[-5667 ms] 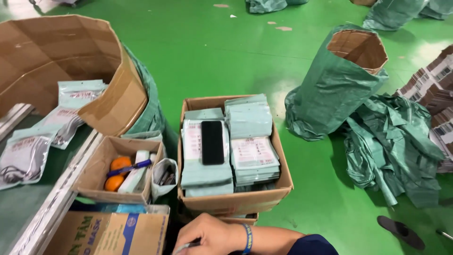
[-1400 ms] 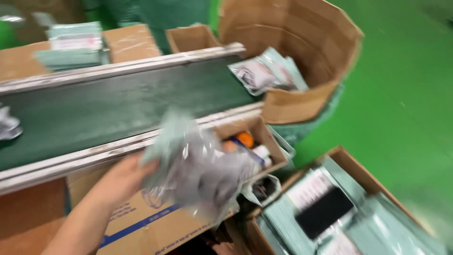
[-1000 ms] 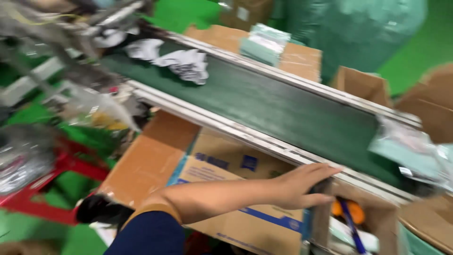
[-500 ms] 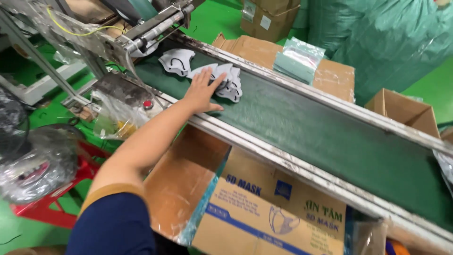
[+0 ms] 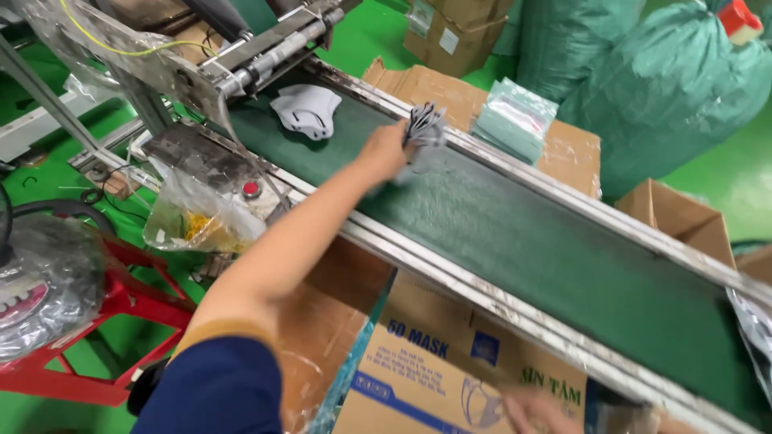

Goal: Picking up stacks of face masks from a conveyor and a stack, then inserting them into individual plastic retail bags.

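White mask (image 5: 306,112) on belt (image 5: 515,233); left hand (image 5: 388,149) clutching one mask bundle (image 5: 424,128).

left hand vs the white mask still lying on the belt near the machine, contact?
Apart. The head view shows the left hand lifting a striped mask, while green belt shows plainly between it and the white mask lying near the machine.

Bright even light, motion-blurred hands
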